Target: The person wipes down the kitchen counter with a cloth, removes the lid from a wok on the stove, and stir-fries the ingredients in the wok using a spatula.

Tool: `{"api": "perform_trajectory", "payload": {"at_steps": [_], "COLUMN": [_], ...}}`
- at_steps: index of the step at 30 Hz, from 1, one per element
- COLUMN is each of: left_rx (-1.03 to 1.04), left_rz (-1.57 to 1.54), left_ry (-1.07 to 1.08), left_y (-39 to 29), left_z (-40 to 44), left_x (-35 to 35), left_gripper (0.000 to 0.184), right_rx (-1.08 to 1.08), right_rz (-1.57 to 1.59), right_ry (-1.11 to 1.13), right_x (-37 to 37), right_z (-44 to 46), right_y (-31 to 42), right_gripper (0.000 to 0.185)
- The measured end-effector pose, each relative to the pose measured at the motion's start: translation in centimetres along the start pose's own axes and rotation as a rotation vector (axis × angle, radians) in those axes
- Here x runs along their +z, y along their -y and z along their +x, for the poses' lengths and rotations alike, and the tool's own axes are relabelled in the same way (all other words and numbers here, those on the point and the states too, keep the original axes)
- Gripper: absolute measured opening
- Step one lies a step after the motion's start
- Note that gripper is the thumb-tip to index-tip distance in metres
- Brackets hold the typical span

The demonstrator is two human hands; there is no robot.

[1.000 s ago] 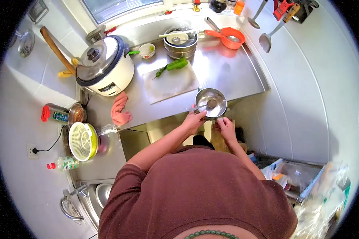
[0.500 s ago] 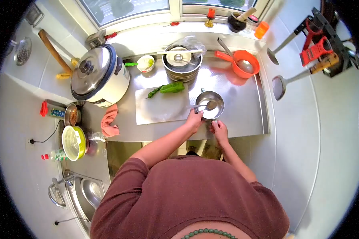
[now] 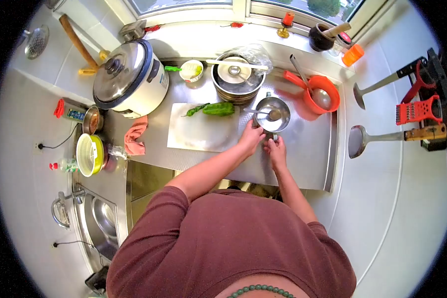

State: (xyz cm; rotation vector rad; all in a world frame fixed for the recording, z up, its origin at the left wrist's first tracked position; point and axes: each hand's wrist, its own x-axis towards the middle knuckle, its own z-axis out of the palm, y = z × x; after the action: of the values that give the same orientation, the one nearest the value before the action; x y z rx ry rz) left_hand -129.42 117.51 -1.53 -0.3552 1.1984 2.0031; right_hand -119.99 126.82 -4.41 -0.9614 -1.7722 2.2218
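Note:
A small two-handled steel pot (image 3: 281, 115) stands on the counter to the right of a white cutting board (image 3: 198, 135). In it rests a metal spoon (image 3: 273, 114), its handle sticking out over the left rim. My left hand (image 3: 252, 136) is closed at the pot's near-left rim, under the spoon handle. At the pot's near handle (image 3: 275, 136), my right hand (image 3: 276, 150) has its fingers pinched together. Whether the pot holds liquid or just reflects light, I cannot tell. Green peppers (image 3: 218, 109) lie on the board.
Behind the board stands a dark pot (image 3: 237, 94) with a lid-like disc and a stick across it. A red colander (image 3: 323, 102) sits at the back right, a rice cooker (image 3: 129, 79) at the left. A pink cloth (image 3: 135, 136) lies by the board. Utensils hang on the right wall.
The steel pot has moved away from my body, towards the dark pot, and both hands have gone along. My view has turned a little, so the counter's front edge now slants.

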Motion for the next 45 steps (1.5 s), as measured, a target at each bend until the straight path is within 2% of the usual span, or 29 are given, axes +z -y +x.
{"api": "perform_trajectory", "payload": {"at_steps": [3,4,8,11,14,17,20,24,28,31,35,40,45], "left_rx": [-0.017,-0.026,-0.103,-0.151,-0.193,-0.199,-0.150,-0.065,0.117,0.197,0.328,0.445,0.579], "left_rz": [0.017,0.025,0.097,0.204,0.225,0.188,0.110,-0.033,-0.212,-0.260,-0.419,-0.580,-0.704], "left_ry": [0.004,0.021,0.013,0.023,0.021,-0.020,-0.041,-0.026,-0.084,-0.257,-0.347,-0.441,-0.586], "left_y": [0.0,-0.8,0.4,1.2,1.1,1.2,0.6,-0.3,0.1,-1.1,-0.1,2.3,4.7], "left_z": [-0.3,-1.4,-2.0,-3.8,-6.0,-8.4,-11.5,-16.2,-21.1,-26.8,-33.2,-40.1,-46.5], "left_x": [0.0,0.5,-1.4,-3.0,-5.4,-8.2,-10.9,-15.2,-21.2,-24.1,-29.0,-35.2,-39.4], "left_gripper": [0.065,0.065,0.060,0.049,0.044,0.040,0.035,0.028,0.026,0.026,0.026,0.023,0.020], "right_rx": [0.011,0.025,0.000,0.048,0.138,0.211,0.268,0.212,0.188,0.187,0.135,0.223,0.205], "right_rz": [0.075,0.066,0.244,0.312,0.222,0.194,0.076,-0.182,-0.253,-0.298,-0.347,-0.381,-0.385], "right_ry": [-0.005,0.001,-0.068,-0.193,-0.109,0.086,0.278,0.548,0.691,0.766,0.934,1.004,1.212], "right_x": [0.1,0.0,1.4,2.1,2.1,3.5,6.7,11.9,17.5,21.4,26.0,31.4,35.4], "right_z": [0.9,1.3,0.2,-1.1,-2.7,-4.9,-7.2,-10.2,-13.7,-18.4,-24.2,-31.0,-36.8], "right_y": [0.1,0.0,1.5,0.6,-0.9,-1.9,-1.7,-2.1,-4.1,-4.2,-5.2,-8.1,-11.8], "right_gripper": [0.023,0.035,0.054,0.051,0.042,0.026,0.017,0.015,0.015,0.015,0.014,0.014,0.017]}}
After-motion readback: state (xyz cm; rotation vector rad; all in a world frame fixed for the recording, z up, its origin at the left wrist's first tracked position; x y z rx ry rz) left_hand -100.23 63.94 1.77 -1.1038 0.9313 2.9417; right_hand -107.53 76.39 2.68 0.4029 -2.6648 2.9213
